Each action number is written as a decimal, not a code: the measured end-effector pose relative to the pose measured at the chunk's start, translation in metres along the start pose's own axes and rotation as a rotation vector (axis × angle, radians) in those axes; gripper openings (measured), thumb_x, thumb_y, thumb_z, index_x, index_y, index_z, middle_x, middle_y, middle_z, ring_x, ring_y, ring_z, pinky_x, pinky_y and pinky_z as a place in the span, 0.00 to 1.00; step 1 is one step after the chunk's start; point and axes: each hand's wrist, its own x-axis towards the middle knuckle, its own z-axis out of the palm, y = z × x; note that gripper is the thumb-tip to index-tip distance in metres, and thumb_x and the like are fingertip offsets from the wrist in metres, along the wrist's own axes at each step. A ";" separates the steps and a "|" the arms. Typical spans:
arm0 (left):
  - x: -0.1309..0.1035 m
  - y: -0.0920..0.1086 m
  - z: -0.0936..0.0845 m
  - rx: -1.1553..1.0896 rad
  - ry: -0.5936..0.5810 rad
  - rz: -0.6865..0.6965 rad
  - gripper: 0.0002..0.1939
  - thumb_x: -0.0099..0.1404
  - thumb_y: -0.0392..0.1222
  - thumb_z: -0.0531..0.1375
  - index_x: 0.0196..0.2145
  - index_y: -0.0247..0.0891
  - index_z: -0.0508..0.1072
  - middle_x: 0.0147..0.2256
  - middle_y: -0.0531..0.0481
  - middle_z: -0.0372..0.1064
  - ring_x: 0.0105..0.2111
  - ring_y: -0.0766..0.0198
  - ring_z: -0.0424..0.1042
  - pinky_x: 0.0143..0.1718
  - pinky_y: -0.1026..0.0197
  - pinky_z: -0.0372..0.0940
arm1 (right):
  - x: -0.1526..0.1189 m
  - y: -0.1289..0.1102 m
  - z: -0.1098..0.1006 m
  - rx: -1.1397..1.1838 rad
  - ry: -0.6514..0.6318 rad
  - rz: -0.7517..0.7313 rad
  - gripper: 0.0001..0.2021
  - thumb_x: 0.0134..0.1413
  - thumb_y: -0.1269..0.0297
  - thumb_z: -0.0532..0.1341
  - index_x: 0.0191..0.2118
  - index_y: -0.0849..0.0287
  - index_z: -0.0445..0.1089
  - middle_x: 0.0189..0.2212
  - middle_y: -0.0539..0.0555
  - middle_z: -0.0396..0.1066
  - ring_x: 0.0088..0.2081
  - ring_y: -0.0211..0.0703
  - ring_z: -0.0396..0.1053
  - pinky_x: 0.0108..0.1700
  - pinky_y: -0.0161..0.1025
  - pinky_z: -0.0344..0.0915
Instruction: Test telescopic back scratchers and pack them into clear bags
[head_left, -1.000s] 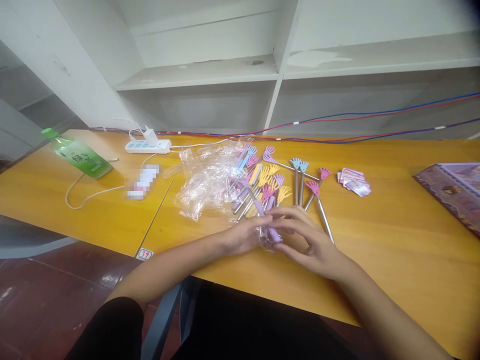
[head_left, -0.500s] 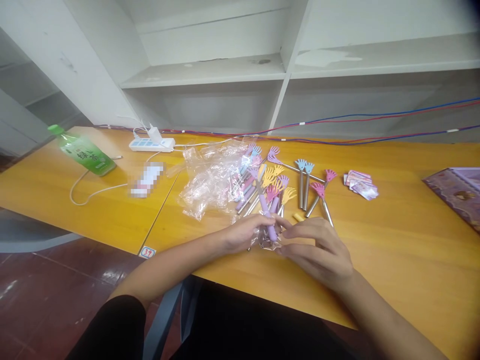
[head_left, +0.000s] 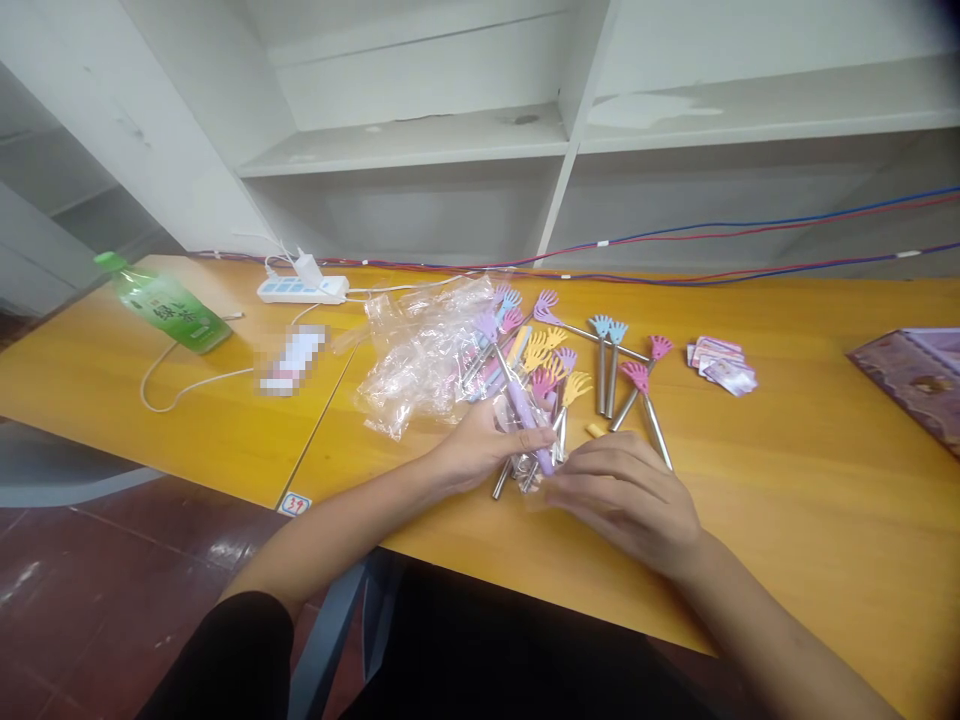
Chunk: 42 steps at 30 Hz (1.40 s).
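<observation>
The person's left hand (head_left: 484, 442) is wrapped around a purple back scratcher (head_left: 523, 403), with the thumb lying across the handle. Its little claw points to about 11 o'clock, and its bottom end points to about 5. A shiny clear bag (head_left: 531, 484) is down at that bottom end. I can't tell if the tip is inside the bag or just in front of it. The right hand (head_left: 628, 497) is at 4 o'clock from the handle. Its fingers bend in toward the clear bag, but I can't tell if they pinch it.

This one looks only part of the way between bare and bagged, because its claw and most of its handle stick out. At 12 o'clock from the hands lies a messy bunch of scratchers (head_left: 556, 368). At 1 o'clock, two blue-clawed scratchers (head_left: 608, 345) lie side by side, and they look bare. So there seem to be plenty more in the same bare way. A big heap of clear bags (head_left: 409, 365) sits at 10 o'clock. Some scratchers touch its edge, and I can't see whether any are inside. Some cards (head_left: 721, 366) lie at 2 o'clock.
</observation>
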 end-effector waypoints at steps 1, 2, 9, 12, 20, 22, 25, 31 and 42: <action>0.001 -0.001 -0.001 0.003 0.007 0.009 0.31 0.49 0.46 0.83 0.45 0.34 0.75 0.35 0.53 0.73 0.34 0.66 0.74 0.41 0.59 0.69 | 0.000 0.000 0.001 -0.020 0.001 -0.021 0.18 0.60 0.75 0.72 0.53 0.51 0.78 0.39 0.53 0.82 0.41 0.47 0.77 0.42 0.46 0.73; 0.001 -0.002 -0.002 0.006 0.010 0.014 0.31 0.49 0.46 0.83 0.44 0.34 0.75 0.35 0.53 0.73 0.34 0.66 0.74 0.41 0.59 0.69 | -0.001 0.001 0.001 -0.034 0.001 -0.035 0.17 0.61 0.75 0.71 0.52 0.51 0.79 0.39 0.53 0.81 0.41 0.47 0.77 0.42 0.46 0.72; -0.001 -0.007 -0.003 0.111 0.034 0.053 0.28 0.51 0.49 0.81 0.42 0.34 0.75 0.35 0.51 0.75 0.35 0.64 0.74 0.41 0.59 0.68 | -0.001 -0.001 0.004 0.001 0.010 0.003 0.13 0.64 0.74 0.69 0.49 0.49 0.78 0.40 0.51 0.82 0.43 0.48 0.78 0.45 0.47 0.71; -0.002 -0.008 -0.002 0.194 0.022 0.071 0.27 0.53 0.51 0.81 0.40 0.34 0.76 0.36 0.50 0.76 0.36 0.63 0.74 0.42 0.59 0.68 | 0.000 -0.001 0.007 0.035 -0.024 0.031 0.14 0.64 0.75 0.69 0.50 0.50 0.77 0.41 0.52 0.82 0.43 0.47 0.77 0.46 0.47 0.71; -0.002 -0.010 -0.002 0.229 0.024 0.097 0.25 0.56 0.54 0.78 0.41 0.35 0.76 0.37 0.49 0.77 0.37 0.63 0.75 0.43 0.59 0.69 | 0.004 -0.001 0.013 0.044 -0.016 0.160 0.09 0.66 0.72 0.69 0.47 0.52 0.76 0.38 0.53 0.79 0.39 0.45 0.75 0.43 0.46 0.69; -0.001 -0.010 -0.004 0.237 0.018 0.103 0.25 0.58 0.54 0.78 0.42 0.35 0.76 0.38 0.48 0.78 0.38 0.63 0.76 0.45 0.59 0.69 | 0.004 0.000 0.013 0.047 -0.014 0.209 0.08 0.67 0.72 0.69 0.47 0.53 0.75 0.38 0.53 0.79 0.39 0.45 0.74 0.43 0.45 0.69; 0.000 -0.009 -0.006 0.269 0.015 0.101 0.24 0.62 0.55 0.75 0.44 0.35 0.75 0.40 0.47 0.78 0.40 0.62 0.78 0.47 0.58 0.70 | 0.002 0.001 0.012 0.043 0.010 0.279 0.09 0.66 0.69 0.70 0.49 0.52 0.75 0.36 0.53 0.78 0.38 0.45 0.74 0.41 0.45 0.70; 0.000 -0.010 -0.011 0.421 0.009 0.081 0.20 0.65 0.53 0.72 0.44 0.36 0.74 0.42 0.44 0.80 0.43 0.57 0.81 0.46 0.55 0.73 | 0.000 0.000 0.014 0.045 0.065 0.305 0.08 0.65 0.67 0.72 0.45 0.52 0.74 0.35 0.52 0.79 0.36 0.45 0.74 0.39 0.45 0.71; 0.000 -0.009 -0.012 0.284 -0.152 -0.055 0.27 0.64 0.53 0.74 0.53 0.36 0.76 0.49 0.39 0.80 0.48 0.56 0.81 0.50 0.54 0.73 | -0.001 -0.001 0.016 -0.014 0.113 0.327 0.10 0.65 0.72 0.70 0.46 0.52 0.73 0.32 0.50 0.75 0.35 0.44 0.72 0.37 0.44 0.69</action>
